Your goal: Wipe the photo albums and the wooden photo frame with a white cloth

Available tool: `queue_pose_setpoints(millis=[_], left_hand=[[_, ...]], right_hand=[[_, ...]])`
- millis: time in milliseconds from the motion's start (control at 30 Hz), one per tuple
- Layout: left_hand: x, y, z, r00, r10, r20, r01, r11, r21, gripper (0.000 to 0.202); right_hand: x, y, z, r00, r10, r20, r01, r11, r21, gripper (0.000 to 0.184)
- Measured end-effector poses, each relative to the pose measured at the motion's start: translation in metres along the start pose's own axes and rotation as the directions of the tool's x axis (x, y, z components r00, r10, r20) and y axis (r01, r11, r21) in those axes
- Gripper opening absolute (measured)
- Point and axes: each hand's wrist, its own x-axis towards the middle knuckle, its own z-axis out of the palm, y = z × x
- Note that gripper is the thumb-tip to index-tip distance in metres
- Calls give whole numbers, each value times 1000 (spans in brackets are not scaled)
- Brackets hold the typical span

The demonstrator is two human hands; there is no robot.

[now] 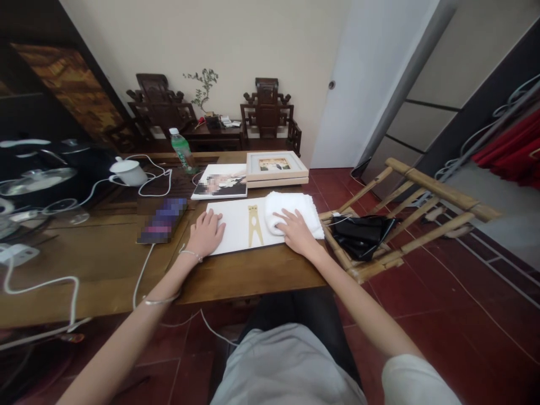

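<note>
A white backing board (238,225) with a gold stand piece (253,224) lies face down on the wooden table (236,275). My left hand (206,232) lies flat on the board's left end, fingers spread, holding nothing. My right hand (295,229) presses down on a folded white cloth (295,208) at the board's right end, fingers curved over it. Behind the board lie a photo print (220,182) and a light wooden picture frame (276,167).
A phone (162,220) on a white cable lies left of the board. A white teapot (129,172) and a green bottle (183,149) stand further back. A bamboo chair (405,216) holding a black bag (363,233) stands right of the table. Glass lids and cables crowd the left.
</note>
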Motion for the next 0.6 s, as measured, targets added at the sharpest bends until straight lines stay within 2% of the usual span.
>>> queue_pose_setpoints(millis=[100,233,367,467,600], left_hand=[[4,-2,-3,1000,19,14,-19,1000,-3,51],[10,-10,-1,999,38,32,-37,999,-18,58],[14,-19,1,999,30,32,-30,999,-19,64],[14,-19,-1,998,33,49,-32,999,-9,68],[14,-14,-4,998,22,58,-21,1000,-20,68]], right_hand=[[-8,-13,-3,1000,11,13,-11,1000,-2,56],[-21,-50,-2,991,89,96,-92,996,22,55],[-26,-78,0,988,139,68,-142,989,34,51],[-22,-74,-6,988,140,67,-144,987,64,52],[-2,-39,-19,988,112,104,-122,988,98,58]])
